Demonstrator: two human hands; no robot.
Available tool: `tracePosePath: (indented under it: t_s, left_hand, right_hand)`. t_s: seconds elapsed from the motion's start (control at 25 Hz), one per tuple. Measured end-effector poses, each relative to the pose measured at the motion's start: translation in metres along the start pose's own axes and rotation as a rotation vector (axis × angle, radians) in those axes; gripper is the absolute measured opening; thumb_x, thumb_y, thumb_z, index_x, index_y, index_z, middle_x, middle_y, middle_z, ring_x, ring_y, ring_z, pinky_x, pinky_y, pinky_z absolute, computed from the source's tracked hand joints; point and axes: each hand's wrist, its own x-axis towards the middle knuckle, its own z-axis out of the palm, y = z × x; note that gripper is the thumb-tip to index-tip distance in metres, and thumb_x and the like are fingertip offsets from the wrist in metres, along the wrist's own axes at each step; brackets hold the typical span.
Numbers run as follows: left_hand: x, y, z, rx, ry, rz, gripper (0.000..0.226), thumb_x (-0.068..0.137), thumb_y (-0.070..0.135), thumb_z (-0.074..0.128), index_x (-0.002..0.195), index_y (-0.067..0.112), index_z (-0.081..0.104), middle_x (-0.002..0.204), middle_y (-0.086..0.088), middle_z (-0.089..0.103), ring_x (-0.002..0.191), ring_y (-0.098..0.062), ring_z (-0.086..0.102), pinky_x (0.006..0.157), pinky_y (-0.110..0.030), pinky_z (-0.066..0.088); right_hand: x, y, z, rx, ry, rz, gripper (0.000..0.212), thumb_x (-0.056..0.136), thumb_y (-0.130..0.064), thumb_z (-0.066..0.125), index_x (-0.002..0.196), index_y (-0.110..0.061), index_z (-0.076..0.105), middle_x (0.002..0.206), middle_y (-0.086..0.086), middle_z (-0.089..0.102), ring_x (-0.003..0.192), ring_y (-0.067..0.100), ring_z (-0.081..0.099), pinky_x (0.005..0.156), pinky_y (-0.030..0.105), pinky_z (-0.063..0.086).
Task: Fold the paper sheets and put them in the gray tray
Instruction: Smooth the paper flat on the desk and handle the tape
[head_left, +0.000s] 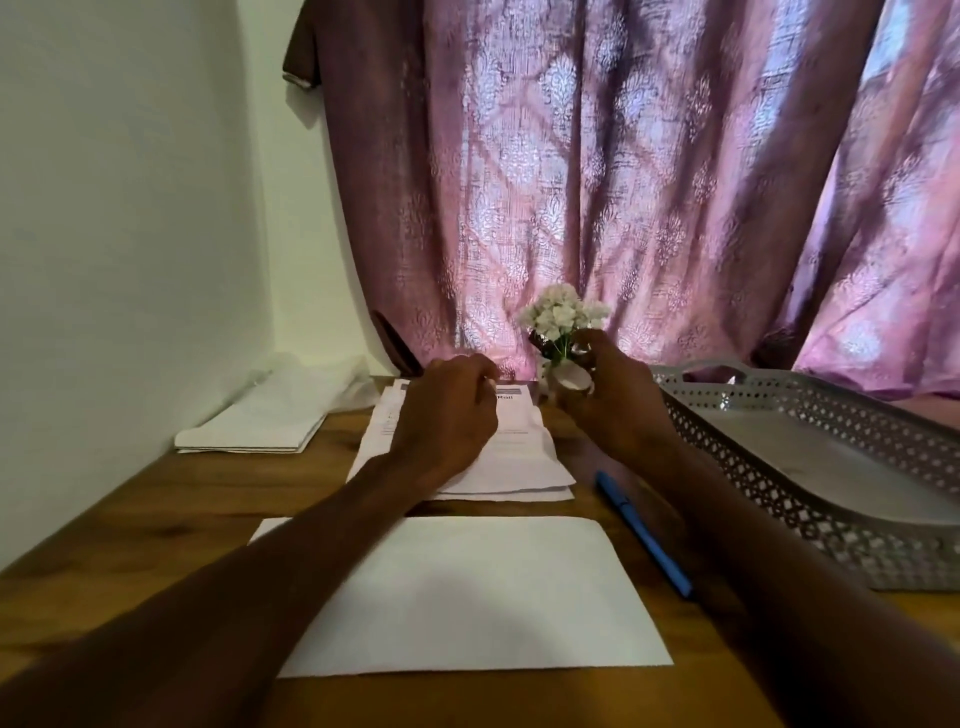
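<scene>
left hand curled on paper stack, far center | right hand grips small flower vase just right of stack | folded sheet near | gray tray right | wooden table, pink curtain behind

Room setting: a plain pale wall fills the left side and meets a wooden tabletop of warm brown grain, which spans the foreground. Behind the table hangs a pink-mauve curtain with a woven damask pattern, falling in heavy folds. Daylight glows through the curtain, brightest at its centre and upper right, while its left edge is darker.
</scene>
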Motion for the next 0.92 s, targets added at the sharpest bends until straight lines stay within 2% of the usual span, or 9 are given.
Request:
tracePosePath:
  t_s: [0.12,0.2,0.32,0.4,0.52,0.6,0.8,0.92]
  left_hand:
    - [0.000,0.007,-0.002,-0.238,0.012,-0.080,0.027,0.108,0.020,0.051,0.128,0.014,0.068,0.125,-0.003,0.072,0.109,-0.016,0.064,0.093,-0.016,0.046]
    - [0.000,0.009,-0.003,-0.364,-0.016,-0.160,0.030,0.109,0.025,0.046,0.131,0.017,0.065,0.126,-0.002,0.070,0.110,-0.015,0.063,0.090,-0.011,0.043]
    - [0.000,0.008,-0.005,-0.473,-0.055,-0.187,0.029,0.109,0.028,0.048,0.133,0.021,0.064,0.127,0.001,0.069,0.108,-0.008,0.060,0.088,-0.009,0.042]
    - [-0.003,0.009,-0.005,-0.502,-0.047,-0.176,0.027,0.105,0.025,0.057,0.131,0.023,0.065,0.125,0.003,0.069,0.107,-0.006,0.060,0.083,-0.005,0.040]
    - [-0.002,0.011,-0.006,-0.531,-0.010,-0.180,0.027,0.099,0.023,0.067,0.126,0.028,0.066,0.123,0.003,0.069,0.107,-0.008,0.061,0.080,-0.007,0.042]
    - [0.001,0.010,-0.008,-0.527,0.029,-0.188,0.023,0.096,0.023,0.072,0.118,0.029,0.068,0.121,0.003,0.068,0.105,-0.009,0.061,0.079,-0.009,0.043]
    - [0.002,0.007,-0.010,-0.543,0.105,-0.218,0.005,0.093,0.020,0.076,0.097,0.022,0.073,0.101,0.004,0.073,0.096,-0.011,0.064,0.082,-0.018,0.046]
    - [0.004,0.006,-0.012,-0.589,0.114,-0.254,0.006,0.094,0.021,0.075,0.098,0.019,0.073,0.096,0.006,0.073,0.092,-0.010,0.066,0.079,-0.017,0.048]
  right_hand:
    - [-0.003,-0.015,0.002,0.377,-0.046,-0.031,0.071,0.078,-0.018,0.088,0.140,-0.023,0.052,0.121,-0.007,0.071,0.110,0.008,0.065,0.087,0.015,0.047]
    - [-0.006,-0.018,0.005,0.473,-0.065,-0.047,0.071,0.077,-0.013,0.088,0.138,-0.023,0.054,0.120,-0.011,0.070,0.113,0.002,0.064,0.092,0.013,0.048]
    - [-0.009,-0.022,0.007,0.531,-0.067,-0.045,0.068,0.077,-0.013,0.088,0.137,-0.023,0.056,0.118,-0.016,0.070,0.109,-0.003,0.065,0.088,0.011,0.050]
    - [-0.010,-0.022,0.006,0.559,-0.059,-0.045,0.068,0.077,-0.014,0.088,0.137,-0.022,0.057,0.118,-0.015,0.070,0.110,0.000,0.066,0.087,0.013,0.052]
    - [-0.010,-0.022,0.005,0.564,-0.061,-0.041,0.068,0.077,-0.013,0.088,0.137,-0.022,0.057,0.121,-0.009,0.071,0.114,0.008,0.066,0.095,0.025,0.054]
    - [-0.010,-0.023,0.007,0.558,-0.065,-0.045,0.067,0.076,-0.014,0.089,0.135,-0.025,0.058,0.120,-0.008,0.071,0.113,0.008,0.066,0.096,0.028,0.054]
    - [-0.012,-0.024,0.007,0.515,-0.096,-0.029,0.062,0.080,-0.024,0.087,0.134,-0.031,0.059,0.115,-0.008,0.071,0.105,0.007,0.066,0.088,0.024,0.055]
    - [-0.010,-0.022,0.010,0.414,-0.107,0.021,0.051,0.081,-0.030,0.086,0.128,-0.023,0.068,0.111,-0.008,0.072,0.100,0.009,0.067,0.079,0.016,0.052]
